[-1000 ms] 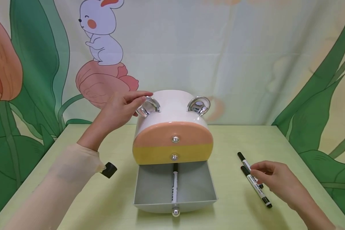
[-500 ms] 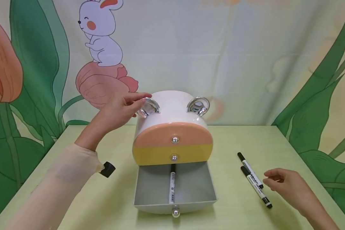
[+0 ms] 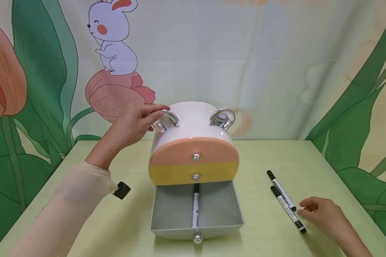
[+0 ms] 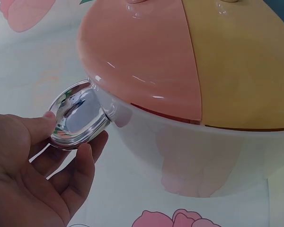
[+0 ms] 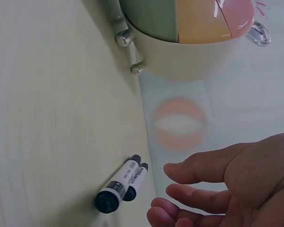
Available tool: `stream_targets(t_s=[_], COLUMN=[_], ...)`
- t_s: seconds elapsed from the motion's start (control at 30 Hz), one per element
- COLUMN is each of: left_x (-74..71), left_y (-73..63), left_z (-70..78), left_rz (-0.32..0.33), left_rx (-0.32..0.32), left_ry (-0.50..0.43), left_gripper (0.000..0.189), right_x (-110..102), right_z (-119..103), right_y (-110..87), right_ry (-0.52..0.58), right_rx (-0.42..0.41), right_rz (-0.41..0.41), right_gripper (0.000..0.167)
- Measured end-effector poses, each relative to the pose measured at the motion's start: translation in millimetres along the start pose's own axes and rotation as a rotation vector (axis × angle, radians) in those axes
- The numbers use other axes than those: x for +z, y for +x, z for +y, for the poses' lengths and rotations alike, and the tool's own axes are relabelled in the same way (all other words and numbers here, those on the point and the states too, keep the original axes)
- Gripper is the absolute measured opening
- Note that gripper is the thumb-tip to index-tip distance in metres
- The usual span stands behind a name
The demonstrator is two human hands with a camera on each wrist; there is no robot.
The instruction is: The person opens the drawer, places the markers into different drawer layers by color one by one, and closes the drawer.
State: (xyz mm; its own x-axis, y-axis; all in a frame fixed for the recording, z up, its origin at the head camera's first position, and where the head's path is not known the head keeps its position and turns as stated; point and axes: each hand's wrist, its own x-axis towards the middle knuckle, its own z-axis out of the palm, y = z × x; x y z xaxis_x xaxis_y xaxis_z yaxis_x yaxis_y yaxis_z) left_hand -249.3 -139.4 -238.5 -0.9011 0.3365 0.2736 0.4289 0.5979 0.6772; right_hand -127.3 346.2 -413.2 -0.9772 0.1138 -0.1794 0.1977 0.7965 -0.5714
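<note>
A white rounded storage box [image 3: 193, 119] with an orange drawer front [image 3: 180, 150], a yellow one [image 3: 173, 175] and silver ears stands mid-table. My left hand [image 3: 132, 123] pinches the box's left silver ear [image 4: 78, 113] between thumb and fingers. The grey bottom drawer [image 3: 170, 207] is pulled out, and one black-capped white marker [image 3: 196, 208] lies lengthwise in it. Two similar markers, a nearer one [image 3: 288, 210] and a farther one [image 3: 283, 191], lie side by side on the table. My right hand [image 3: 325, 217] hovers just right of them, fingers loosely bent, holding nothing.
The box's right silver ear [image 3: 223, 118] is untouched. A black piece [image 3: 122, 190] sticks out from my left sleeve. Behind the pale green table [image 3: 257, 153] hangs a printed curtain [image 3: 193, 46] with a rabbit and flowers.
My right hand has drawn back to the right and toward me, away from the two table markers. The marker in the drawer rolled slightly left, then back. My left hand stays on the ear.
</note>
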Motion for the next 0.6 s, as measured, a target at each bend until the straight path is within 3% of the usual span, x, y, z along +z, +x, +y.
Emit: stream_targets(t_s=[0.3,0.6], left_x=[-0.2,-1.9], left_y=[-0.6,-0.3], left_z=[0.3,1.2], left_rz=[-0.003,-0.011], left_rx=[-0.022,-0.022], left_ry=[-0.008,-0.028], left_gripper=[0.033,0.034], right_x=[10.3,22.6], right_z=[2.4,-3.5], right_y=[-1.2,-0.6], right_ry=[0.003,-0.031], right_rx=[0.027,0.109], right_rz=[-0.003,0.028], right_gripper=[0.032,0.025])
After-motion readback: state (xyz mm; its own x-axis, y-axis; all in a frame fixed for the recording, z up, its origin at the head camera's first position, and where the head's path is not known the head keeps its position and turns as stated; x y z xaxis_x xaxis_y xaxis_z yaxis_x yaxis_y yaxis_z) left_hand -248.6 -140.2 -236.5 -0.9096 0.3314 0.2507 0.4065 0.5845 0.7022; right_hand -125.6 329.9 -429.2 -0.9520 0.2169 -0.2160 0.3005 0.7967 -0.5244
